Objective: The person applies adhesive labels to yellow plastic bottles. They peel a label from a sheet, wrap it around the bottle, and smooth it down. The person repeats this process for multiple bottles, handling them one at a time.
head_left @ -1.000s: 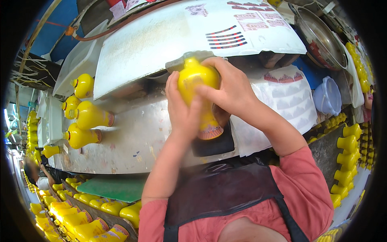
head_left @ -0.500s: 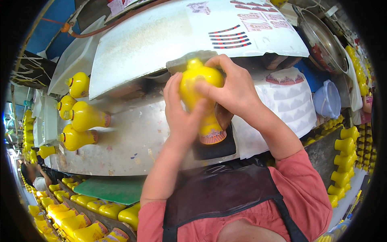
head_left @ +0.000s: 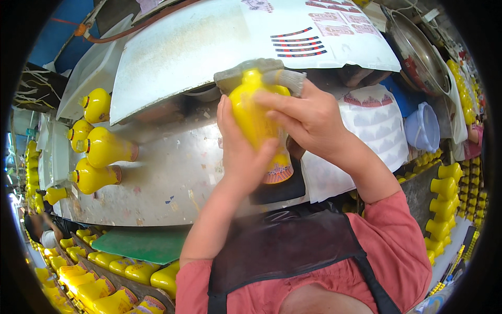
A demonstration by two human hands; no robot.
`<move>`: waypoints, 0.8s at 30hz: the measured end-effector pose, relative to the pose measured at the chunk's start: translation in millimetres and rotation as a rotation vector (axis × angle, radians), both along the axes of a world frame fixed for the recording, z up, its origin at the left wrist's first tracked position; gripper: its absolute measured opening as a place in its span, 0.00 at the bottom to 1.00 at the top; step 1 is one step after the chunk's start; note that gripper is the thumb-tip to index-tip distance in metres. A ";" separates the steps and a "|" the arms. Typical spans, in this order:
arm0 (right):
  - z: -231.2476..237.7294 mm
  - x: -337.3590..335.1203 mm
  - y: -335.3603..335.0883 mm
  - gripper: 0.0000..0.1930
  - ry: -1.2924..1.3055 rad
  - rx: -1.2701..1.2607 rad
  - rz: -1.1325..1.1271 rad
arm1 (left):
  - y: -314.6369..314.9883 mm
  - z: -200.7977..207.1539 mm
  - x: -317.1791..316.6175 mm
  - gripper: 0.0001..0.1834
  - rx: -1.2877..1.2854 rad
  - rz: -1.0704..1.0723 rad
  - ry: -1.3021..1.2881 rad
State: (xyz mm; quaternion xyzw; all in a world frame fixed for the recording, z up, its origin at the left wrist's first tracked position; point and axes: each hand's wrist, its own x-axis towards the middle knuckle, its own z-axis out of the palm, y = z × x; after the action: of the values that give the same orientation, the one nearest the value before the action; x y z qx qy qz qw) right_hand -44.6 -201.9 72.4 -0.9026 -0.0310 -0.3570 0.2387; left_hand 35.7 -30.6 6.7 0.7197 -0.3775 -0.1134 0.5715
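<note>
A yellow plastic bottle (head_left: 254,112) with a patterned label band at its base is held up over the metal worktable (head_left: 172,178). My left hand (head_left: 238,152) cups its left side. My right hand (head_left: 308,118) wraps its right side and presses a grey cloth (head_left: 261,76) over the bottle's top. Beneath the bottle lies a dark pad (head_left: 280,188). A stack of white printed labels (head_left: 366,141) lies just right of my right wrist.
Several yellow bottles (head_left: 102,149) lie on their sides at the table's left. More yellow bottles (head_left: 444,209) fill the right side and a crate at lower left (head_left: 94,285). A green sheet (head_left: 144,243), a large white board (head_left: 209,42), a metal bowl (head_left: 418,47) and a blue tub (head_left: 423,125) surround the table.
Both hands have stayed on the bottle and shifted slightly upward. The grey cloth now shows over the bottle's top under my right fingers.
</note>
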 end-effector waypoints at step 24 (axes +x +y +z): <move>-21.1 -30.6 9.1 0.56 0.492 0.500 -0.077 | 10.4 -6.6 2.3 0.52 0.128 0.004 -0.345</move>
State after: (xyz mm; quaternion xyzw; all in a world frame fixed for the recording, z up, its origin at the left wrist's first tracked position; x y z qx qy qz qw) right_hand -75.2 -192.8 51.3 -0.8757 0.1499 -0.1340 0.4390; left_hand 38.0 -20.2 0.1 0.7641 -0.4606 -0.0109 0.4516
